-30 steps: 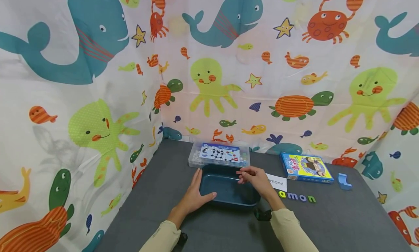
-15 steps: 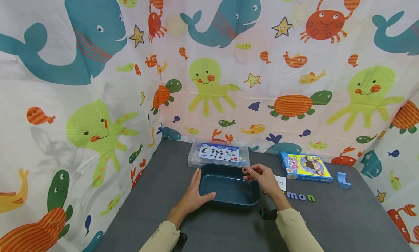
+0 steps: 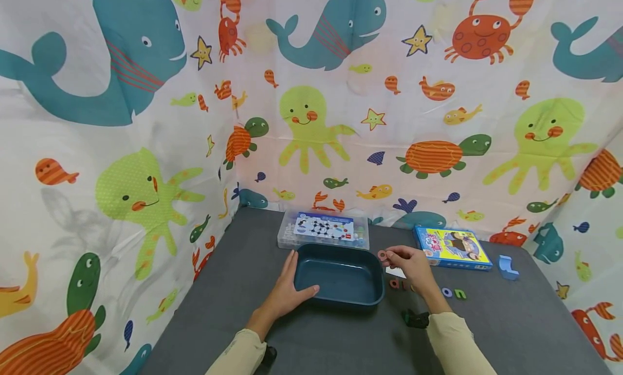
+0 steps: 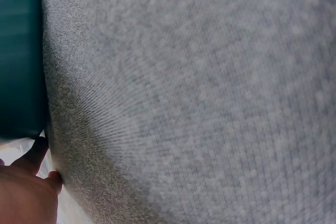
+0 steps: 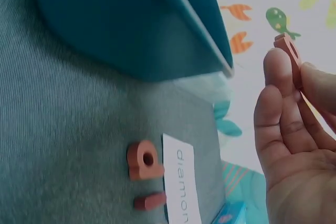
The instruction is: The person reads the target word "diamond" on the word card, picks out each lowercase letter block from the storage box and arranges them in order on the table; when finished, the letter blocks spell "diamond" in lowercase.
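Observation:
My right hand (image 3: 411, 265) pinches a small reddish letter (image 3: 382, 255) between thumb and fingers, just past the right rim of a dark blue plastic bin (image 3: 340, 296). In the right wrist view the letter piece (image 5: 290, 56) shows a round hole; which letter it is I cannot tell. My left hand (image 3: 288, 288) rests against the bin's left side, fingers straight and thumb at the rim. Below my right hand lie a reddish letter d (image 5: 144, 160) and letter i (image 5: 150, 201), next to a white card (image 5: 181, 182) printed with a word starting "diamon". More letters are partly hidden by that hand.
Behind the bin stands a clear plastic case (image 3: 323, 229) with a blue and white label. A blue and yellow box (image 3: 454, 248) and a light blue plastic piece (image 3: 508, 267) lie at the right. The letters o (image 3: 446, 292) and n (image 3: 459, 294) lie right of my hand.
My right hand has moved right with the reddish letter, from above the bin to beyond its right rim. It now covers the middle letters. My left hand stays at the bin.

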The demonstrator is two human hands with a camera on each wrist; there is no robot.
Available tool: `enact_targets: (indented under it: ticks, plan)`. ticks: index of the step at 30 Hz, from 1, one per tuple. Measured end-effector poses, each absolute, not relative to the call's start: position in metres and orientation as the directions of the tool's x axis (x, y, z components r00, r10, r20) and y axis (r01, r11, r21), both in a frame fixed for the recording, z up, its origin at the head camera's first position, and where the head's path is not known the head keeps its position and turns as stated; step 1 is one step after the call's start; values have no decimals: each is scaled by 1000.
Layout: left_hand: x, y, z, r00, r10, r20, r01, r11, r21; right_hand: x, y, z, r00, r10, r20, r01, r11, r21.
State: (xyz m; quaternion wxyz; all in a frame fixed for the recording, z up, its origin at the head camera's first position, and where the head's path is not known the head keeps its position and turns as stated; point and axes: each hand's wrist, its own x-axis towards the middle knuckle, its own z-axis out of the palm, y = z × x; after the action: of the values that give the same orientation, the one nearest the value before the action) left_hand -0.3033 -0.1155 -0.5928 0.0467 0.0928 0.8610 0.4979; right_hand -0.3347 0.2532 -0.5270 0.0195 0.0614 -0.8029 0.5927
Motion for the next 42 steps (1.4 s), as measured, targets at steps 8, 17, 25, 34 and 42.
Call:
enact_targets:
  ticks: [8, 17, 25, 34, 42]
  plan:
    - [-304, -116, -595, -978, 207, 14, 116, 490, 864, -331, 274, -529, -992, -47, 113, -122, 407, -905]
    - [-305, -116, -595, -979, 205, 16, 117, 493, 862, -323, 298, -528, -998, -10, 63, -61, 441, -896]
    - [-305, -115, -593, -979, 205, 14, 116, 495, 861, -316, 318, -531, -992, 124, 24, 23, 360, -933]
    - [-302, -116, -591, -977, 212, 26, 128, 483, 866, -308, 335, -533, -979, 201, 30, 35, 314, -949]
    - [-302, -116, -591, -974, 222, 33, 136, 470, 872, -305, 356, -534, -966, 258, -18, 115, 364, -924]
